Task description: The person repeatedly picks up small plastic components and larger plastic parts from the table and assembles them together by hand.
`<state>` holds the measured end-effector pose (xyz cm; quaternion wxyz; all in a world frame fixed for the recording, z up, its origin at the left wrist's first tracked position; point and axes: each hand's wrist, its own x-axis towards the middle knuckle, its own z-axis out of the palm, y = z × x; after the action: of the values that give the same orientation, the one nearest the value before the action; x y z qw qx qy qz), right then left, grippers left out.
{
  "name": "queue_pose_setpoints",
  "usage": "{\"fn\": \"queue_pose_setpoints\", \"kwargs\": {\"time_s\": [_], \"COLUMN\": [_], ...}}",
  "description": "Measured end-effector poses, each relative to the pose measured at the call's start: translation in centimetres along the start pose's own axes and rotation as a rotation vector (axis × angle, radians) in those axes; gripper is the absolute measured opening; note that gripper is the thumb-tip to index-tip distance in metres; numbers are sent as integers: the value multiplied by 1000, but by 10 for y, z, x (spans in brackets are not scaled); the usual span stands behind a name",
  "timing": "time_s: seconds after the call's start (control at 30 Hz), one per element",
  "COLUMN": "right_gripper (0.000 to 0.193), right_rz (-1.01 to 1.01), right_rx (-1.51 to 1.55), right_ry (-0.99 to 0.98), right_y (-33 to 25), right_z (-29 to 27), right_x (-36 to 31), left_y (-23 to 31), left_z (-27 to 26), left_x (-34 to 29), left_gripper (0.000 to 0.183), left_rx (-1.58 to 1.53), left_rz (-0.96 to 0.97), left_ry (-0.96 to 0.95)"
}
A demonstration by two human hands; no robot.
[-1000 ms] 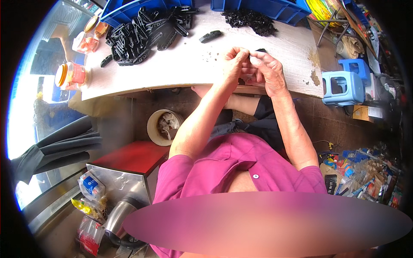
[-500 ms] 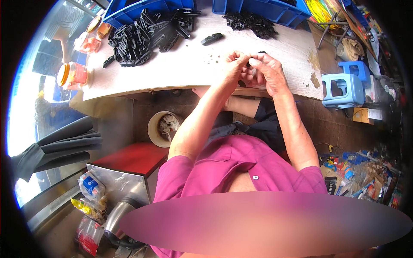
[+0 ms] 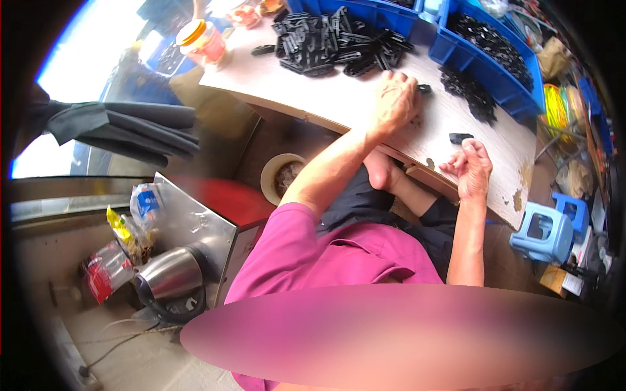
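Observation:
My left hand point(image 3: 395, 103) reaches onto the pale table, fingers bent down over an elongated black plastic part point(image 3: 424, 88). Only the right end of that part shows; the fingers cover the rest. Over the table's front edge, my right hand point(image 3: 472, 171) is raised with its fingers curled in. Whatever lies between those fingers is too small to make out. Another black piece point(image 3: 460, 138) is just beyond the right fingertips, and I cannot tell whether they touch it. Beyond my left hand lies a heap of long black plastic parts point(image 3: 326, 45).
Small black pieces point(image 3: 468, 94) are piled before a blue bin point(image 3: 525, 91) holding more of them. Another blue bin point(image 3: 391, 23) stands behind the heap. An orange-lidded jar point(image 3: 203, 44) is at the table's left, a blue stool point(image 3: 541, 233) at the right, a bucket point(image 3: 268, 179) below.
My hands, together before, are now apart: the left has moved to the black part lying on the table, the right stays near the front edge. The view has swung round.

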<state>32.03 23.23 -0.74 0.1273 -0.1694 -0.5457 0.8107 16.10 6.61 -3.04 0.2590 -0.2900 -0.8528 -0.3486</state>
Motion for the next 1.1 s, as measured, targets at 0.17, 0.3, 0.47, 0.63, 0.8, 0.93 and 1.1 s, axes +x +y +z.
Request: {"fn": "queue_pose_setpoints", "kwargs": {"time_s": [0.17,0.3,0.47,0.63,0.8,0.93,1.1], "right_gripper": [12,15,15,12,13,13,12], "right_rz": [-32,-86,-134,-49,-34,17,-53], "right_rx": [87,89,81,198,226,190,93], "right_ry": [-23,43,45,-25,-52,-64,-51], "right_y": [3,-3,1,10,12,5,13], "right_z": [-4,6,12,7,1,5,-3], "right_x": [1,1,11,11,11,6,14], "left_y": [23,50,70,74,76,79,87], "left_z": [-17,-20,-16,-12,-4,-8,-14], "left_x": [-21,-42,-48,-43,-44,-40,-32], "left_gripper": [28,27,29,24,21,17,15], "left_rx": [-741,-1410,-1592,-1493,-1507,-1488,-1405], "left_rz": [-476,-714,-757,-762,-740,-795,-918], "left_ry": [-247,-339,-445,-446,-472,-475,-423]}}
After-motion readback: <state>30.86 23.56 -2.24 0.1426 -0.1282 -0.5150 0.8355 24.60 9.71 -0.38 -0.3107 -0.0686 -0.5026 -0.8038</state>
